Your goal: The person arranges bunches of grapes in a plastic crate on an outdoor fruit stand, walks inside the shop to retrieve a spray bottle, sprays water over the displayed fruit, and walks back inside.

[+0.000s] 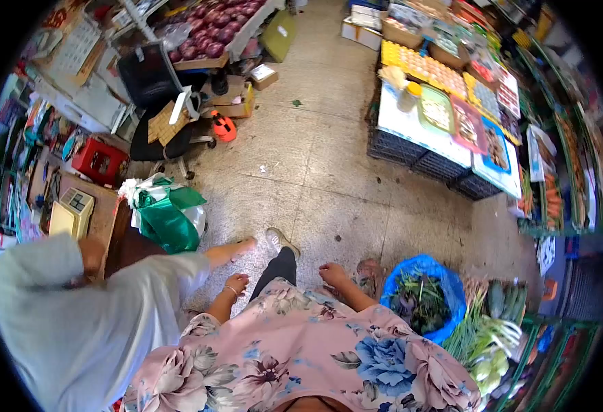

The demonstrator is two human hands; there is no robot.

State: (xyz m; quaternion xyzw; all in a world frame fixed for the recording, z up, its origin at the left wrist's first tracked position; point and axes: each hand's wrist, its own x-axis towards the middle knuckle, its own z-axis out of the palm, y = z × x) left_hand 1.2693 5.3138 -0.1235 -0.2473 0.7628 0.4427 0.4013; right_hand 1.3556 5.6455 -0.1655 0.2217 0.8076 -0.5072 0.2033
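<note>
My left hand [237, 283], with a thin bracelet at the wrist, hangs beside my dark trouser leg [282, 266]. Its fingers are loosely bent and no object shows in them. On the other side, my right hand [333, 274] hangs over the floor, also loosely bent with nothing visible in it. The nearest thing to that hand is a blue bag [460, 302] of leafy greens and dark vegetables. Close by on my left stands another person in a grey shirt [109, 309], whose hand [244, 246] reaches ahead of my left hand.
A table [457, 152] at right holds egg trays and coloured trays of food. Green and white bags [171, 216] lie by a wooden desk [112, 237] with a scale. An office chair [152, 130] stands below red onions [212, 31]. Leafy vegetables [490, 343] lie at lower right.
</note>
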